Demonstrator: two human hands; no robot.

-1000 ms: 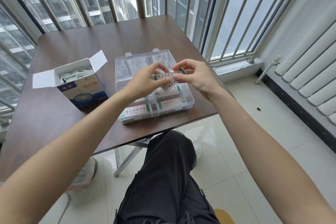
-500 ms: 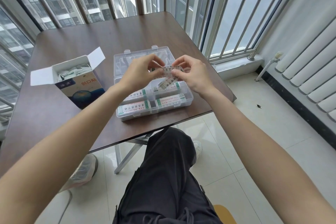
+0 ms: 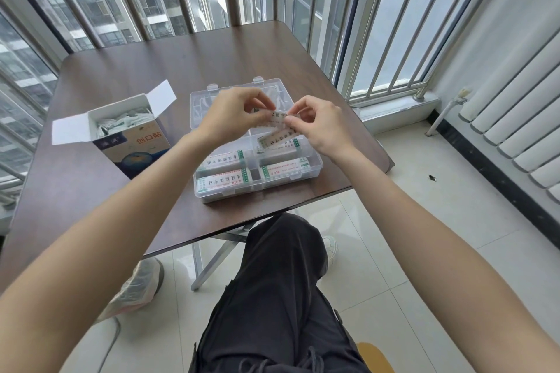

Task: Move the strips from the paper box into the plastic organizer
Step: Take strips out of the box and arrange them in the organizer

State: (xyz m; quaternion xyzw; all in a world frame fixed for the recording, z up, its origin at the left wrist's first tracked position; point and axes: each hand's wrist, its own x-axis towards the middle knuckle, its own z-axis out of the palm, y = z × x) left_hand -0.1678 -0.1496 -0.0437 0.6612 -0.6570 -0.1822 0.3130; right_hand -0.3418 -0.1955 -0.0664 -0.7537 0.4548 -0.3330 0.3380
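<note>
My left hand [image 3: 230,113] and my right hand [image 3: 318,124] pinch a white printed strip [image 3: 277,118] between them, just above the clear plastic organizer [image 3: 212,198]. A second strip [image 3: 277,138] hangs tilted below my right fingers over the organizer's back right compartment. Strips with green ends lie in the front compartments [image 3: 224,182]. The open paper box [image 3: 133,142] stands left of the organizer, with several white strips [image 3: 121,123] inside it.
The organizer's clear lid [image 3: 200,100] lies open towards the window. The brown table [image 3: 121,76] ends just in front of the organizer. My crossed leg in dark trousers [image 3: 281,281] sits below the table edge. Window bars stand behind, and a radiator at the right.
Both hands have risen slightly with the strip and shifted towards the organizer's back. The strip between them now lies more level.
</note>
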